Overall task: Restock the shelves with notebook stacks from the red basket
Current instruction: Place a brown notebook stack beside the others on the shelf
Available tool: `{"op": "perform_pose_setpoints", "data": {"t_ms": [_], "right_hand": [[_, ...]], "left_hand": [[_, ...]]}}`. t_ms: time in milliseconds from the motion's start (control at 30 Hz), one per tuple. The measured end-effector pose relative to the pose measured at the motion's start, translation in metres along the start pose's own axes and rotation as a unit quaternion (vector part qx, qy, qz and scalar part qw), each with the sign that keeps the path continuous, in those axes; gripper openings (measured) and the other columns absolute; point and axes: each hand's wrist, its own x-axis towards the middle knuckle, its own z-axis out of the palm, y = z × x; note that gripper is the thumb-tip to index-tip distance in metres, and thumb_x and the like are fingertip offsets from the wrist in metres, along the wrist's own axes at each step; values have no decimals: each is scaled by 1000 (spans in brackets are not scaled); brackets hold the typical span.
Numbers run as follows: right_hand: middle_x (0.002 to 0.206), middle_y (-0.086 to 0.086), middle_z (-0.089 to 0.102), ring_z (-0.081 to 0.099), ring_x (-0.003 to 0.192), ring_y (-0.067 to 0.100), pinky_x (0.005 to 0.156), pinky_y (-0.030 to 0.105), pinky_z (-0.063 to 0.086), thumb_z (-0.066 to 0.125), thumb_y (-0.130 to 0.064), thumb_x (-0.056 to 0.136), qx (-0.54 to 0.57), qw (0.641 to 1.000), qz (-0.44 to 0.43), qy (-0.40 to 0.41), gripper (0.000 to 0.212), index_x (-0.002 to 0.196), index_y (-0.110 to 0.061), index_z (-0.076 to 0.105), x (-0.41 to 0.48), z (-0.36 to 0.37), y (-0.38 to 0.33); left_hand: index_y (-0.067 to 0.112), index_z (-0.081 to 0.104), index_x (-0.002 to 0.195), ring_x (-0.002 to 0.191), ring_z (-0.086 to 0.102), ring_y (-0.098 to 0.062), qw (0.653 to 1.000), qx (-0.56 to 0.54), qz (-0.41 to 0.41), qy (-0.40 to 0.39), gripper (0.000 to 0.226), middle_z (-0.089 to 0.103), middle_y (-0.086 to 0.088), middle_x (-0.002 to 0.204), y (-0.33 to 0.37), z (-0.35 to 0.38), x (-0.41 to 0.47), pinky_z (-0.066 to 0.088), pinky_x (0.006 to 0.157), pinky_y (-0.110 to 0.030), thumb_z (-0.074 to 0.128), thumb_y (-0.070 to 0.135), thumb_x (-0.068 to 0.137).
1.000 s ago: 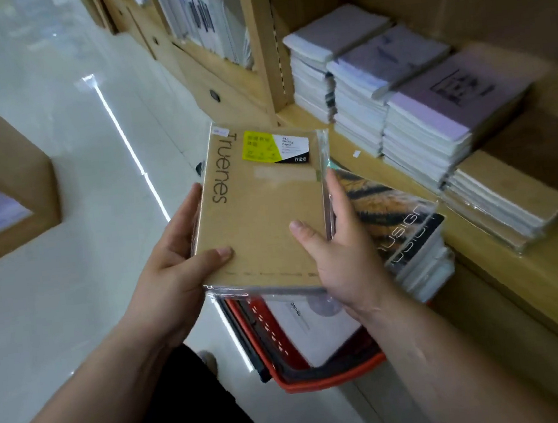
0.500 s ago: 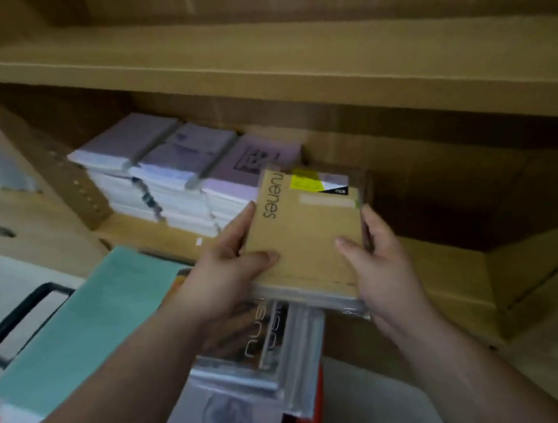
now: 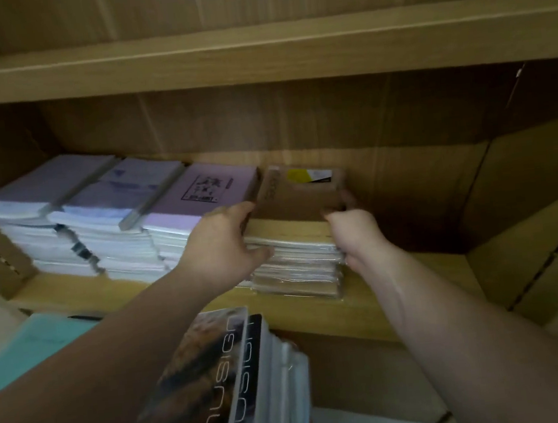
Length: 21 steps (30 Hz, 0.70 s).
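Both hands reach into the light wooden shelf (image 3: 406, 287). The left hand (image 3: 226, 248) grips the left edge of a flat brown kraft-covered notebook pack (image 3: 298, 197), which is in clear wrap with a yellow label at its far end; the thumb is against the front. The right hand (image 3: 357, 235) curls its fingers (image 3: 338, 214) round the right edge. The pack lies on a pile of clear-wrapped notebooks (image 3: 297, 271), just beside three tall stacks of lilac-covered notebooks (image 3: 122, 207) on the left. Nearer the camera, below the shelf, is a stack of dark photo-covered notebooks printed "nusign" (image 3: 220, 383), with a flat teal cover (image 3: 33, 347) to its left.
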Motion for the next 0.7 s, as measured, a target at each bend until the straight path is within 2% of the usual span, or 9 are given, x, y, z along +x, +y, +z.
{"op": "perform_pose_setpoints", "data": {"t_ms": [100,167,233,267,333,400,467,567,700], "right_hand": [[110,5,69,68,96,26,82,42,60,57,-15,100,18,999,9,-31,39,133,-36,54,7,2,-1],[105,2,76,72,95,23,83,41,59,58,-21,101,63,997,25,-47,28,126,-34,61,8,-5,2],[90,-2,79,74,92,21,88,38,55,59,-31,101,66,996,39,-46,11,104,-27,68,6,-13,7],[87,-1,79,73,92,22,88,38,54,58,-36,101,53,996,43,-51,18,99,-21,70,6,-15,12],[88,5,77,73,86,24,81,39,56,57,-41,101,35,996,49,-66,36,106,-8,71,2,-11,19],[91,12,76,74,81,28,77,42,59,57,-39,101,38,996,55,-63,40,114,-3,69,1,-2,22],[98,15,77,75,85,31,85,48,60,57,-36,101,54,995,57,-64,40,116,0,68,3,0,22],[107,13,77,74,101,32,98,52,55,49,-47,103,82,994,51,-58,46,114,-8,72,3,-6,27],[112,1,77,70,110,25,108,49,47,46,-66,96,145,987,66,-16,56,126,-23,67,-9,-17,65]], "left_hand": [[30,46,147,120,48,-28,984,175,37,2,98,59,0,130,-8,-1,5,40,104,-40,76,72,64],[37,33,153,129,42,-27,976,206,32,-67,105,51,1,138,-10,3,11,31,114,-47,72,76,64],[39,25,155,135,38,-26,970,220,36,-101,108,46,2,145,-12,9,17,23,119,-52,72,76,65],[40,23,155,137,37,-26,967,228,39,-105,108,45,2,147,-12,11,19,22,119,-52,71,76,66],[40,22,156,141,35,-26,965,237,42,-99,104,44,2,151,-12,14,22,21,119,-51,70,74,70],[42,21,155,145,32,-25,965,241,42,-89,99,40,3,156,-13,15,25,22,119,-50,68,74,74],[44,19,156,148,27,-24,965,243,42,-87,98,34,4,161,-14,16,25,21,120,-51,66,74,75],[43,15,156,151,20,-26,960,262,38,-86,97,29,2,163,-11,17,23,18,121,-54,63,73,78],[36,18,156,144,31,-29,949,293,88,-69,99,40,-2,152,0,19,19,21,120,-55,66,71,76]]}}
